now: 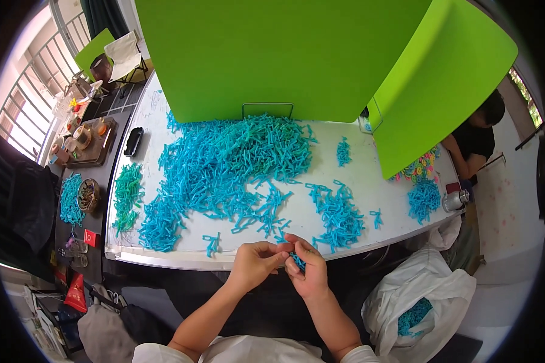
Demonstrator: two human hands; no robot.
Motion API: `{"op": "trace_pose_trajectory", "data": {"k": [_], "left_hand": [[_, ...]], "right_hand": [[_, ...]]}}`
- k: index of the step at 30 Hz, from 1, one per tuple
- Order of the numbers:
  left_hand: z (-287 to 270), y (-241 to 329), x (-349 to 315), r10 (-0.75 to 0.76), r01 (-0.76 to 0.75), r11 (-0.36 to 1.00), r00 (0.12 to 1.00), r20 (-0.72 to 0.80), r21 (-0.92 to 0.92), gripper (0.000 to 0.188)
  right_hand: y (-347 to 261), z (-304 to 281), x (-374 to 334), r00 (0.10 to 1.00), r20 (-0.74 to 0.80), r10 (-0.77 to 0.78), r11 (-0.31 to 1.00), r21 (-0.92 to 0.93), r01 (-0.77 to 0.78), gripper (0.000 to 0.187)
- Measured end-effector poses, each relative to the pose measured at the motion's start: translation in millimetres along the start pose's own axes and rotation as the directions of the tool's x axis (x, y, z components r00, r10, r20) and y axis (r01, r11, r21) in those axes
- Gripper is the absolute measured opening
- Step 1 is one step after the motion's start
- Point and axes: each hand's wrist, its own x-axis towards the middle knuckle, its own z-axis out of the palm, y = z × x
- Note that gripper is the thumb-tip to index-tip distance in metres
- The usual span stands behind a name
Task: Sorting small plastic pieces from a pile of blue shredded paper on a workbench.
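Observation:
My left hand (255, 261) is closed in a pinch at the table's front edge, its fingertips meeting those of the other hand. What the pinch holds, if anything, is hidden. My right hand (309, 267) curls around a few small blue plastic links (297, 262), which show between its fingers and palm. Just beyond my hands lies a large heap of blue and teal plastic links (224, 163). A smaller pile of blue links (338, 215) sits to the right of my hands, and a few loose links (212, 244) lie to the left.
Green panels (266, 54) stand along the back and right of the white table (272, 250). Green links (127, 196) and a black tray (134, 141) lie left. At right are more links (424, 199), a metal cylinder (455, 200), a white sack (375, 308) and another person (472, 136).

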Motion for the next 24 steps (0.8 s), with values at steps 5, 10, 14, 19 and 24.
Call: {"op": "trace_pose_trajectory", "data": {"k": [5, 10, 14, 19, 24], "left_hand": [[-8, 3, 2, 0.031, -0.031, 0.998, 1.000, 0.005, -0.048, 0.015], [-8, 21, 4, 0.303, -0.333, 0.894, 0.942, 0.143, 0.300, 0.010], [10, 30, 15, 0.372, -0.417, 0.835, 0.908, 0.191, 0.359, 0.012], [49, 6, 48, 0.605, -0.506, 0.467, 0.781, 0.156, 0.725, 0.020], [81, 0, 50, 0.436, -0.305, 0.345, 0.890, 0.137, 0.888, 0.032]], "right_hand": [[-8, 2, -2, 0.981, -0.182, -0.066, 0.995, -0.086, 0.051, 0.029], [-23, -25, -5, 0.976, -0.077, 0.203, 0.929, -0.300, -0.217, 0.021], [-34, -46, -14, 0.980, -0.100, 0.172, 0.970, -0.156, -0.187, 0.018], [-69, -56, -34, 0.979, -0.126, -0.158, 0.982, -0.122, 0.142, 0.027], [-81, -49, -42, 0.960, -0.093, -0.264, 0.957, -0.151, 0.249, 0.026]]}}
